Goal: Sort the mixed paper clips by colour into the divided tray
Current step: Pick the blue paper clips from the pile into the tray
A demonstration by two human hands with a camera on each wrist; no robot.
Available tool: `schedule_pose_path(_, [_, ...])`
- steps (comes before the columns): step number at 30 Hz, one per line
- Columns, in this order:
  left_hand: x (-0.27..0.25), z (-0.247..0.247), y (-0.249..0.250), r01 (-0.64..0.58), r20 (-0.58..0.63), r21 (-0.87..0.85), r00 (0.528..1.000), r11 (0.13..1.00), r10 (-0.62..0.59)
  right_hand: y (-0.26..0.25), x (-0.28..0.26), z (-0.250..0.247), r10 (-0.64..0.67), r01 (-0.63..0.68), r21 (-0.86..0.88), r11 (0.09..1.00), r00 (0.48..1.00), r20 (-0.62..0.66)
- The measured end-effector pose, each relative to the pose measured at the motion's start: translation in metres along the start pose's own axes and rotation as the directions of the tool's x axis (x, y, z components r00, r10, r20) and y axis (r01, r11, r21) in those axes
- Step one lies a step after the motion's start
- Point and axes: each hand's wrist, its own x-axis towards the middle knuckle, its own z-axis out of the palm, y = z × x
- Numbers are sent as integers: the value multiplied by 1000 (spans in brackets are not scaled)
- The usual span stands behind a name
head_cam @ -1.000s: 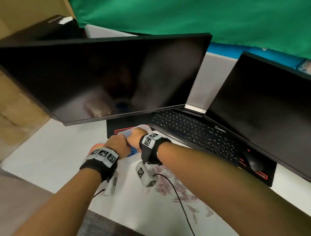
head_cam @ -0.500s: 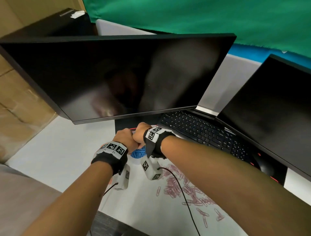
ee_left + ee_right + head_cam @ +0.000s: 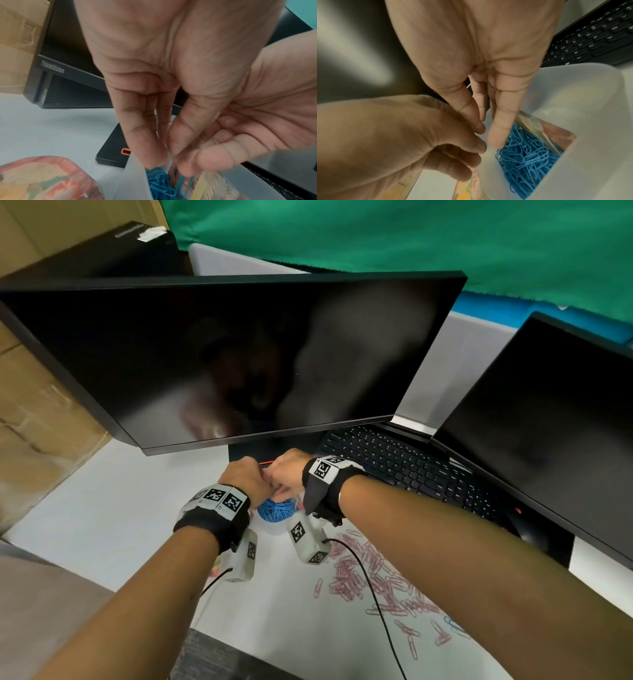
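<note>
The word "ThinkVision" is printed on the bezel of the black monitor (image 3: 53,68). Keyboard (image 3: 597,36) keys show single letters.

Two hands (image 3: 246,475), two monitors (image 3: 239,354), one keyboard (image 3: 404,463), one heap of blue clips (image 3: 525,159), and pink clips (image 3: 363,577) scattered beyond counting.

Black wristbands (image 3: 212,525) w/ white tag blocks, blk cables (image 3: 373,594).
</note>
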Motion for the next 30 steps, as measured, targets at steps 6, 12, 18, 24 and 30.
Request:
schedule_pose_path(6, [-3,-1,3,-35,-31,14,999,999,35,15,-17,-20,-40,74,253,965,990,-134])
schedule_pose_path(12, [-17,20,28,-233,-38,31,971,972,234,98,-64,-69,-42,144,323,935,952,-304])
schedule_pose_path(18, [-48,82,70,-564,84,36,824,825,560,226,-125,-83,117,-19,194,981,853,-508])
schedule_pose_path(24, [-82,157,99,-722,322,80,672,688,667,317,-175,-46,177,-192,40,981,780,-600])
schedule_pose_path(30, [-108,212,111,-822,478,158,549,548,686,371,-201,0,114,-220,-100,970,780,-615])
